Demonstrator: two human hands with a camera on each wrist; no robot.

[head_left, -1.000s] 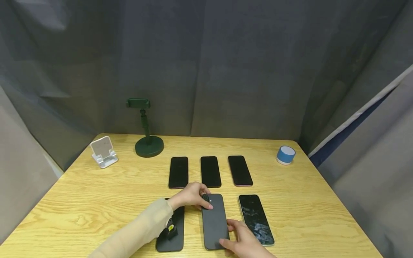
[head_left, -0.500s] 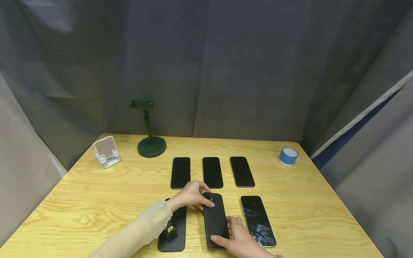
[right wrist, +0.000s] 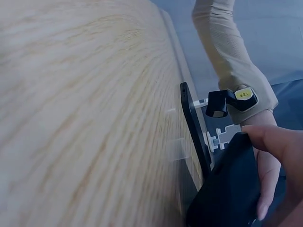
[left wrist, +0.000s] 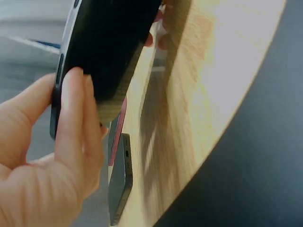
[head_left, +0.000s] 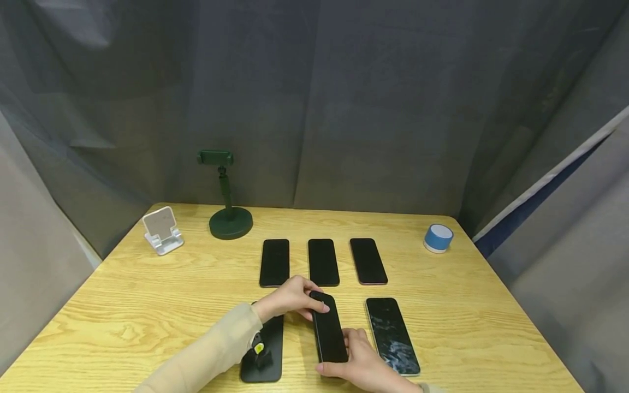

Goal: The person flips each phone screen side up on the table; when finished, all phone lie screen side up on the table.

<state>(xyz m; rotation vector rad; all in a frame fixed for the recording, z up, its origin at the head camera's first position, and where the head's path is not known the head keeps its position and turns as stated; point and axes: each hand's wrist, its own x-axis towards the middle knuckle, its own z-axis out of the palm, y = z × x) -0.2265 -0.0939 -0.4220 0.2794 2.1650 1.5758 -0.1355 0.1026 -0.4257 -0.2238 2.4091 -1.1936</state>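
Both of my hands hold a dark smartphone (head_left: 330, 330) by its ends, tilted onto its long edge. My left hand (head_left: 290, 297) pinches the far end, thumb on the upper face. The right hand (head_left: 361, 357) grips the near end with its thumb at the corner. In the left wrist view the phone's glossy dark face (left wrist: 113, 47) reflects the wood, raised off the table. The right wrist view shows its near end (right wrist: 229, 184) under my right fingers. Another phone (head_left: 262, 360) lies below my left wrist, and a phone with a smudged screen (head_left: 393, 335) lies to the right.
Beyond my hands three black phones lie in a row: left (head_left: 274, 263), middle (head_left: 323, 262) and right (head_left: 368, 261). Behind stand a white folding phone stand (head_left: 162, 232) and a dark green phone holder (head_left: 230, 221). A blue and white round object (head_left: 438, 238) sits at the back right.
The held phone has turned from its grey back lying face up to a steep tilt onto its edge. My right thumb has moved slightly left with it; the other phones stay put.
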